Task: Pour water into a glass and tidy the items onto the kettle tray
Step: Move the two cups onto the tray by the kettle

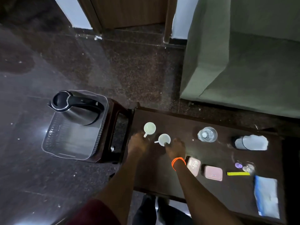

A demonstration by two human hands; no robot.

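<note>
A: How many cups, and where?
B: Two white cups. The left cup (pixel 150 128) and the right cup (pixel 164 139) stand upright near the left end of the dark desk (pixel 162 176), close together but apart.
A: And the hands?
B: The left hand (pixel 138 143) is at the left cup's handle; blur hides whether its fingers grip it. The right hand (pixel 176 149), with an orange band at the wrist, is against the right cup's near rim, one digit over the edge; I cannot tell if it pinches.
A: The glass?
B: One glass (pixel 207 134), water in it, stands alone further right, well apart from the cups.
A: The kettle tray?
B: One clear tray (pixel 71 143) sits on a low stool beside the desk's left edge. One steel kettle (pixel 78 108) fills its far end; the near half is bare.
A: What else?
B: Two pink boxes (pixel 203 169) near the front edge, one yellow strip (pixel 238 173), one blue-and-white packet (pixel 266 197) at the right corner.
</note>
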